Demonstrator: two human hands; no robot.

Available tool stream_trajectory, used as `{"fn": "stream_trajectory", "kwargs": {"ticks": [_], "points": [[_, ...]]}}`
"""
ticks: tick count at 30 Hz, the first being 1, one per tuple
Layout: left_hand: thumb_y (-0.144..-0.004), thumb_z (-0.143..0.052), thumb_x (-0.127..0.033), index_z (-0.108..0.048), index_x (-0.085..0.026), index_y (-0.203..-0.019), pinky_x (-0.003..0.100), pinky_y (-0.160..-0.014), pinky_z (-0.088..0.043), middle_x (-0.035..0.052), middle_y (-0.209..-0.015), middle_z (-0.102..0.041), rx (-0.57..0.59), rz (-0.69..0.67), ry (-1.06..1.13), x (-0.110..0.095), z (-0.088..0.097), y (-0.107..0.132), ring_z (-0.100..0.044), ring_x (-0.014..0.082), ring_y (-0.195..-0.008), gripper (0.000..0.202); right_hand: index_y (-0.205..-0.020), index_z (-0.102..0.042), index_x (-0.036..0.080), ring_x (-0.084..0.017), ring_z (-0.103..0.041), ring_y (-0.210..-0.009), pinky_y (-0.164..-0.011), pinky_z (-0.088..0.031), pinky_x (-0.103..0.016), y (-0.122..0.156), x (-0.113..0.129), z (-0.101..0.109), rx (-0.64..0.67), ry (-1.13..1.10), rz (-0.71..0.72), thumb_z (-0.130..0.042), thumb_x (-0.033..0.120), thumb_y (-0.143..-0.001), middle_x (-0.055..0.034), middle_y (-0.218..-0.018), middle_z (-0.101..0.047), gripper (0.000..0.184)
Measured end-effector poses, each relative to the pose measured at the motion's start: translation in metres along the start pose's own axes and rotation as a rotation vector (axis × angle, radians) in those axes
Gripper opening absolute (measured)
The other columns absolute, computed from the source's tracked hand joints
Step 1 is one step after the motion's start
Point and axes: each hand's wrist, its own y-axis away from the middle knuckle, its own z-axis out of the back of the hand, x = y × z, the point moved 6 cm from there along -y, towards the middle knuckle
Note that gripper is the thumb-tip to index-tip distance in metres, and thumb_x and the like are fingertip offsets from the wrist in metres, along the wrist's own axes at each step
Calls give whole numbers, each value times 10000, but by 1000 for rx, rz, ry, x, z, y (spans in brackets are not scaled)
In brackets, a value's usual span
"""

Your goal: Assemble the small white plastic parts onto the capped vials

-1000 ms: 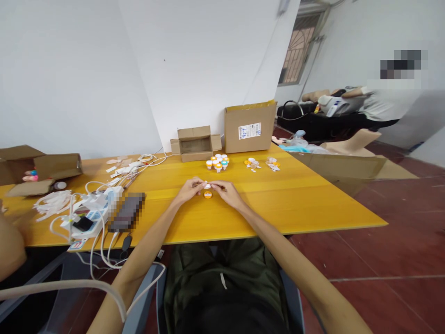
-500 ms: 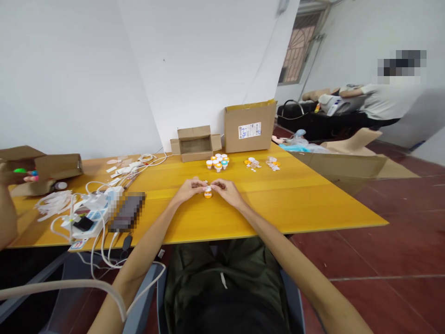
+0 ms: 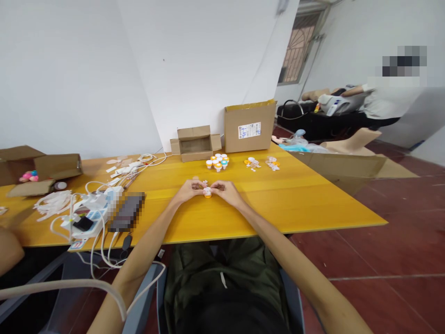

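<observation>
A small clear-and-white plastic bottle with an orange base or cap [image 3: 207, 192] stands on the yellow table in front of me. My left hand [image 3: 190, 190] pinches it from the left with thumb and fingertips. From the right, my right hand [image 3: 226, 191] closes its fingertips on the same piece. Tiny white parts [image 3: 205, 182] lie just beyond it, partly hidden by my fingers. Farther back stands a cluster of similar small bottles [image 3: 217, 162] with orange, white and teal tops.
Loose caps and clear parts [image 3: 252, 163] lie back right, beside another small heap [image 3: 273, 163]. Behind are an open carton [image 3: 196, 146] and a taller box [image 3: 248, 130]. To the left are a power strip [image 3: 93, 215], cables and a phone [image 3: 127, 212]. Another person's arm [image 3: 9, 250] shows far left.
Between my fingers the white part has come down slightly onto the orange part. At far left, the other person's arm has drawn back and down from the carton, and a green ball is gone from view.
</observation>
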Motion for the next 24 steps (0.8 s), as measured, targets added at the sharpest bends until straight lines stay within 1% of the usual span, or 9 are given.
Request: {"fn": "stream_trajectory", "kwargs": {"ticks": [7,12,18,24], "points": [[-594,-842,-362,-743,-162,-787,251,-664,-474,18,-793,-697,11,9,25,-4,-2,2,-599,119,-658,295,-730,-731,193,-190,-677,-710,-687,-536,-301,0,2,1,-3,14,11,-696,350,-760,-38,-756,-755,163],[-573,-856,-377,-737,-154,-776,244,-644,-457,14,-769,-689,10,17,19,-6,-2,2,-578,111,-634,324,-735,-733,194,-193,-682,-708,-680,-537,-299,0,5,1,13,41,17,-693,346,-768,-37,-760,-758,160],[-580,-846,-380,-725,-156,-758,235,-617,-442,-5,-708,-658,24,21,-2,-8,-3,4,-554,102,-606,311,-720,-733,200,-192,-682,-701,-673,-536,-294,0,5,1,20,57,24,-691,320,-775,-33,-749,-759,139],[-576,-834,-450,-709,-161,-751,241,-599,-425,-3,-684,-637,38,9,-31,-12,-4,5,-542,113,-603,361,-718,-730,201,-188,-680,-701,-675,-535,-292,0,5,0,29,50,24,-693,321,-775,-28,-745,-756,138]]}}
